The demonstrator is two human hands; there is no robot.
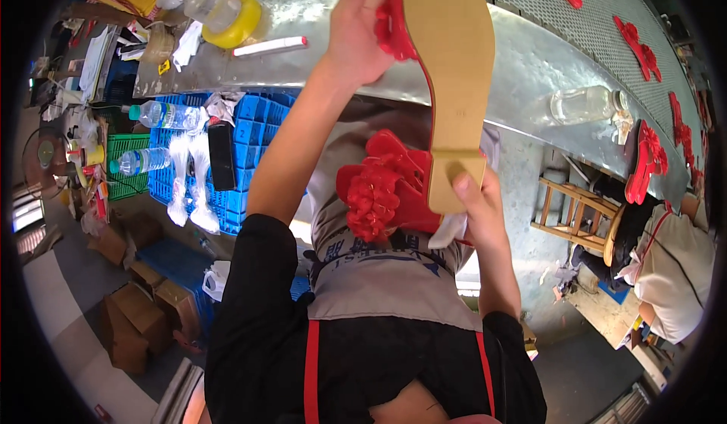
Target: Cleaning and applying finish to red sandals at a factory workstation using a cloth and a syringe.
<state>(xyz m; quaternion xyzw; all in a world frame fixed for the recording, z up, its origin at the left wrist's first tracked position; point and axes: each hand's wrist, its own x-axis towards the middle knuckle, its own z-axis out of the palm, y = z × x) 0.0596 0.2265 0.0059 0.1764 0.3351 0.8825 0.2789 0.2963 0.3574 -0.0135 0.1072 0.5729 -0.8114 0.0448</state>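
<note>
Holding a red sandal (447, 83) with its tan sole facing the camera, the left hand (362, 34) closes around the toe end at 12 o'clock, fingers on the red strap. The right hand (477, 204) grips the block heel near the centre, with a white cloth (448, 231) tucked beneath it. A second red sandal with a ruffled strap (375, 189) lies on the lap at 9 o'clock of the right hand. Beyond, a curved metal surface (530, 60) carries a clear bottle (583, 106) at 2 o'clock and a yellow tape roll (235, 19) at 11 o'clock.
</note>
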